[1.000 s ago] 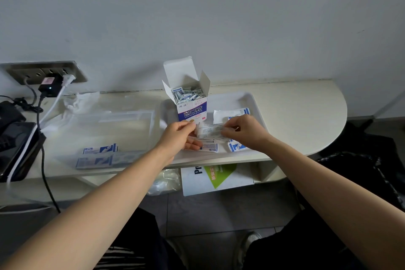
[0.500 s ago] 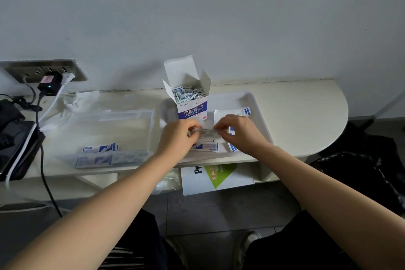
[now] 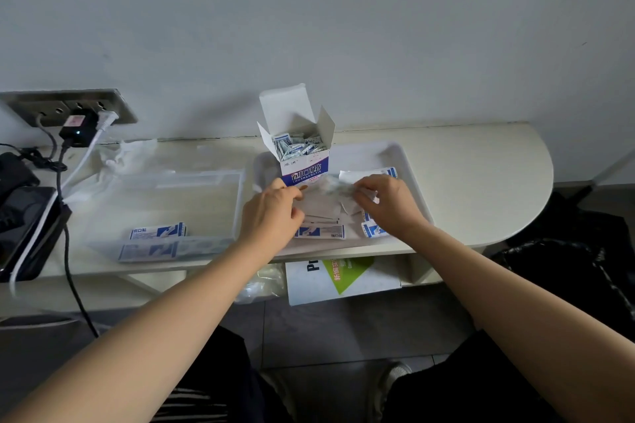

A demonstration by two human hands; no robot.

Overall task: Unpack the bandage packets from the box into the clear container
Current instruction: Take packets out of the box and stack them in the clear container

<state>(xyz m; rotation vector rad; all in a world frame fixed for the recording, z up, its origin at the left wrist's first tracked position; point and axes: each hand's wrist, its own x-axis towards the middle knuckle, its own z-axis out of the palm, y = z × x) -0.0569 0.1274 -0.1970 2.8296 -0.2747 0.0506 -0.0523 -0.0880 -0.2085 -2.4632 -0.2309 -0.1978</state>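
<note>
An open white and blue bandage box [image 3: 304,161] stands upright in a white tray [image 3: 405,165], full of small packets. In front of it my left hand [image 3: 275,213] and my right hand [image 3: 388,204] pinch the two ends of a crinkled clear wrapper [image 3: 335,187] stretched between them. Loose bandage packets [image 3: 319,230] lie on the tray below the hands. The clear container [image 3: 192,182] sits left of the tray with a blue and white packet [image 3: 158,231] inside.
A crumpled tissue [image 3: 127,154] lies behind the container. Wall sockets [image 3: 68,110] with a black charger and cables are at far left, above a dark device [image 3: 24,230]. A leaflet [image 3: 343,278] lies on the shelf under the table. The rounded table end [image 3: 515,189] is at right.
Both hands rose from the loose packets toward the box front and moved apart, drawing the clear wrapper out between them.
</note>
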